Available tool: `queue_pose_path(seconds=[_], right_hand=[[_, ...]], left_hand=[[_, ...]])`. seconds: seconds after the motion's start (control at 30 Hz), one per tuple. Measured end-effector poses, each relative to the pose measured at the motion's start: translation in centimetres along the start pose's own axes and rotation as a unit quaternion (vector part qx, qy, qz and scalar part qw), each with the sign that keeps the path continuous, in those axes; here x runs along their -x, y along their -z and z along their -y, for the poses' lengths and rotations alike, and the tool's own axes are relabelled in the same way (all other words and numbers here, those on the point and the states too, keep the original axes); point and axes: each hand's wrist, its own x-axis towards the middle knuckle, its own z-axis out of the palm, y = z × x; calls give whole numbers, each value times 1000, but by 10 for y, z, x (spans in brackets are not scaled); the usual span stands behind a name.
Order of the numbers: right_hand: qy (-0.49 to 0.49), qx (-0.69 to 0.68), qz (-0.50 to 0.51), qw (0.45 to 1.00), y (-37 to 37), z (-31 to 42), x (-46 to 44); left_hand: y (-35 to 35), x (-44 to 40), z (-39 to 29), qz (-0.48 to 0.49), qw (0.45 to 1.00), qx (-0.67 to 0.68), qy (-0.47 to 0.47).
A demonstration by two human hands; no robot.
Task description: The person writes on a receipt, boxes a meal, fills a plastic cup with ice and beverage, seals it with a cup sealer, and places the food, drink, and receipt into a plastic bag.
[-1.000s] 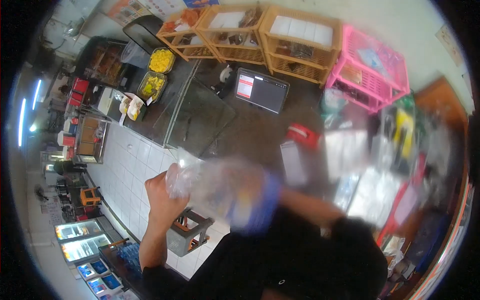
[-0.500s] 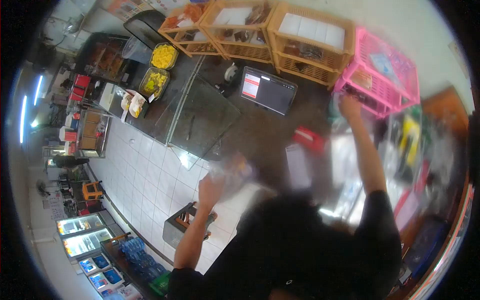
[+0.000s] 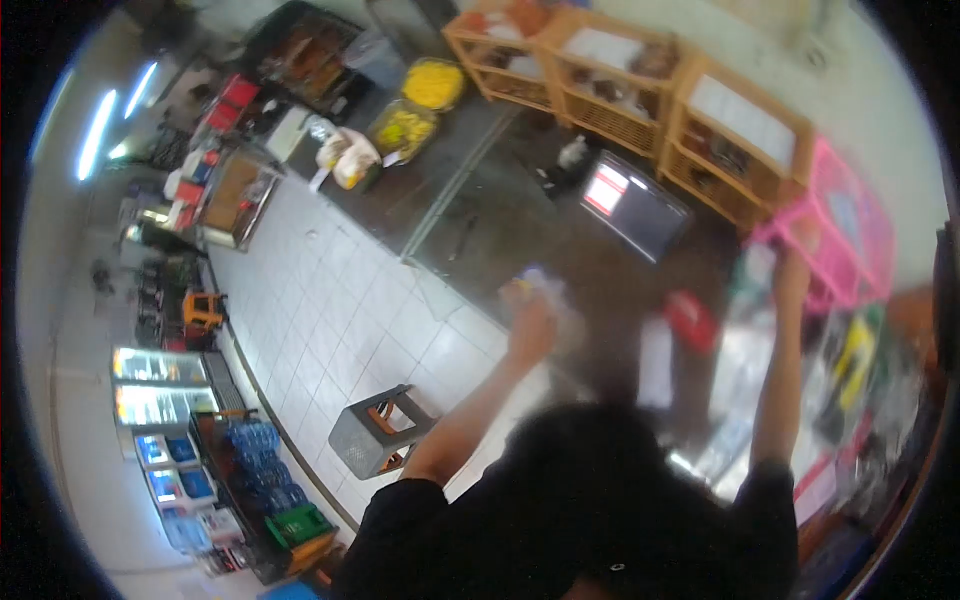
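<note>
My left hand [image 3: 533, 325] is closed on a clear plastic bag [image 3: 562, 312] at the counter's near edge; the contents are blurred, with a bit of blue and yellow. My right arm reaches up to the pink plastic rack [image 3: 845, 235] at the right. There my right hand [image 3: 797, 235] is blurred against the rack's left side, and its fingers cannot be made out. Left of it stand tan plastic racks [image 3: 735, 135] holding white packets. A tablet [image 3: 637, 207] with a lit screen lies before them.
On the dark counter [image 3: 500, 230] are a red object [image 3: 690, 320], a white pad [image 3: 656, 363] and trays of yellow food [image 3: 405, 130]. Plastic bags [image 3: 870, 370] lie at the right. A grey stool [image 3: 380, 435] stands on the tiled floor.
The view has swung, shifting the counter rightward. My right hand has left the bag and gone up to the pink rack. My left hand still has the bag, now nearer the counter.
</note>
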Motion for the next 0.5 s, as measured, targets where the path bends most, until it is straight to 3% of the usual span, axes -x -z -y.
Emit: queue_pose_path(seconds=[0.03, 0.07, 0.13, 0.17, 0.23, 0.27, 0.33, 0.37, 0.4, 0.5], right_hand=[[-16, -41, -19, 999, 10, 23, 7], [18, -92, -118, 989, 18, 56, 18], [-100, -263, 24, 959, 23, 115, 49], [-153, -365, 29, 918, -2, 134, 71], [-256, -534, 128, 796, 16, 217, 105], [-191, -517, 182, 814, -41, 204, 127], [-203, -479, 147, 841, -43, 273, 158], [-189, -447, 148, 862, -48, 294, 172], [-175, -413, 148, 881, -55, 314, 183], [-126, -413, 136, 892, -47, 336, 205]], left_hand=[[4, -3, 1, 1, 1000, -23, 0], [26, -11, -9, 19, 999, -34, 4], [29, -14, -11, 33, 998, -44, 8], [14, -10, -6, 79, 994, 59, 37], [2, -3, -2, 124, 977, 164, 59], [1, 0, -3, 65, 985, 157, 18], [-10, 18, -11, 37, 998, 1, -55], [-21, 27, -10, 48, 983, -145, -106], [-16, 25, -8, 37, 988, -88, -119], [15, 13, -23, 41, 985, 169, -15]])
